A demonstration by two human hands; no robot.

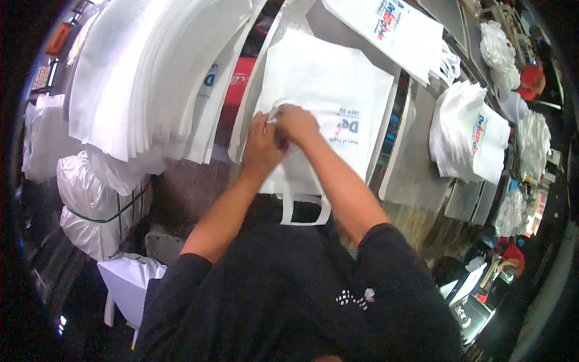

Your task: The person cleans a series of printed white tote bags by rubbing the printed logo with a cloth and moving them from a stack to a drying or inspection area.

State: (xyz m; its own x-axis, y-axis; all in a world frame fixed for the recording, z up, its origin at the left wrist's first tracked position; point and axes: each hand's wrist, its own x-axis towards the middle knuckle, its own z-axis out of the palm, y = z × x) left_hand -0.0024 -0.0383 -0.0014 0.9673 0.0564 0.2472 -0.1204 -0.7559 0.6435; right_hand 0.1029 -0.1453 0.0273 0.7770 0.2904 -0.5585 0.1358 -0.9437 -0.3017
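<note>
A white fabric carry bag (325, 72) with blue and red print lies flat on the grey board in front of me. Its loop handle (325, 212) hangs over the near edge, toward my body. My left hand (263, 146) is closed at the bag's left edge, its fingertips on gathered white fabric. Beside it, my right hand (297, 125) is curled round a fold of the same bag, just left of the print. The two hands touch or nearly touch, and the fabric between their fingers is partly hidden.
A thick fan of white bags (132, 78) hangs at left, above a wrapped white bundle (90, 205). Printed bags (416, 36) lie at the far right, and a pile of bags (464, 133) sits on the right-hand board. A person in red (531, 81) is farther off.
</note>
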